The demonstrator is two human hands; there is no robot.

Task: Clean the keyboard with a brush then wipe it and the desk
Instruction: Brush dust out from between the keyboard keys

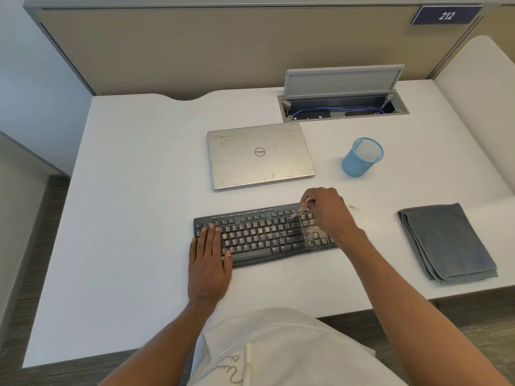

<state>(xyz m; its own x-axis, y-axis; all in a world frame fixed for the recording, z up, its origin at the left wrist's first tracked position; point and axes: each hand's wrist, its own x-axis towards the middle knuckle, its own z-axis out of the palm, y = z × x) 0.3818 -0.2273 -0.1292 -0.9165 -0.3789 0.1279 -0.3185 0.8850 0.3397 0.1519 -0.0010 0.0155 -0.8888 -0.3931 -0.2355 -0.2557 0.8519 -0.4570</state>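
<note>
**Brush at the keyboard's right end, flat palm steadying the left**

The right hand [326, 210] pinches a small brush [299, 211], fingers curled tight round its thin pale handle. The bristles stick out just to the left of the grip and touch the top row of keys. Directly under that grip lies the dusty right end of the keyboard [259, 235], where tan grit coats the number pad. A few crumbs [354, 208] lie on the desk [139, 190] just to the grip's right.

The left hand [209, 257] holds nothing. It lies flat with straight fingers on the keyboard's left end, well to the left of the brush.

The brush looks very light, with soft bristles, so a fingertip pinch low on the handle probably gives the best control. The keyboard appears to be thin, stiff plastic, likely light enough to slide under sweeping, which the flat palm guards against. The folded grey cloth [448, 240], well to the right of the grip, looks soft and limp. It is best taken by pinching its stacked edges.

The closed silver laptop [259, 156], beyond the grip and to its left, carries a round Dell logo, seen upside down. A dark sign [446, 15] on the far partition reads 212. The key legends are too small to read, and the script on the white garment below cannot be made out.
</note>
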